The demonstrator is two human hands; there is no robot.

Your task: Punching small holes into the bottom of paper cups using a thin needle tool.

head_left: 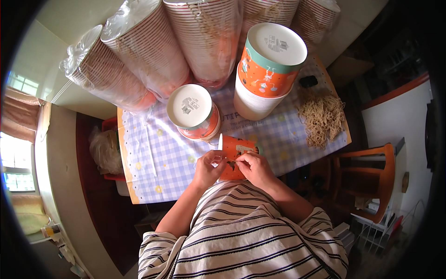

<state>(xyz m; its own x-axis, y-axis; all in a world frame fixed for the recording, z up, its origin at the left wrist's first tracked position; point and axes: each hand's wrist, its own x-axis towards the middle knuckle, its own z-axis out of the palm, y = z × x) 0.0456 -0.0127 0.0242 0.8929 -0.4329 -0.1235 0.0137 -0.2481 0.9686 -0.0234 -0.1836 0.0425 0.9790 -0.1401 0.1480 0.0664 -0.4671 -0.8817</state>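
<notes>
Lying on its side at the table's near edge, against my striped shirt, is an orange printed paper bucket. My left hand and my right hand meet over its side. Both are closed, thumbs and fingertips pinched close together on what looks like a thin pale string; its ends are hidden by the fingers. Just beyond my left hand stands a short upside-down stack of orange paper buckets, with white bases. To the right lies a tangled heap of tan string loops.
A taller upside-down bucket stack stands at the back right. Several plastic-wrapped stacks of paper buckets line the far side. A small black object lies near the string. Beneath all this is a blue checked tablecloth. A wooden chair is at the right.
</notes>
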